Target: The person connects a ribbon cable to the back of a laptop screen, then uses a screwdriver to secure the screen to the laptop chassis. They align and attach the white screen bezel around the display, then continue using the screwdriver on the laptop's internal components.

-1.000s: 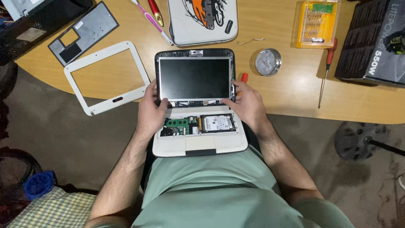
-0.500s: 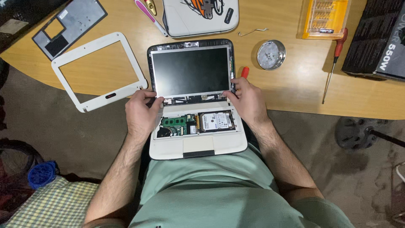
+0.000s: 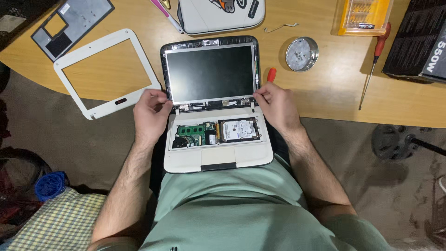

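The left hand (image 3: pixel 151 114) pinches the lower left corner of the bare black display panel (image 3: pixel 210 73), fingertips at the hinge, and the right hand (image 3: pixel 277 108) grips the lower right corner the same way. The panel belongs to a small white opened-up laptop (image 3: pixel 216 155) that rests half on the person's lap and half on the light wooden tabletop (image 3: pixel 325 88), its green circuit board and silver hard drive exposed.

Judging from this grip, the panel is best worked with even pressure at both hinges, kept level so it does not twist, with fingers off the dark glass and clear of any cable near the hinge line.

A white plastic screen bezel (image 3: pixel 104 74) lies just left, a round metal dish (image 3: pixel 302 54) and a red-handled screwdriver (image 3: pixel 374 65) to the right.
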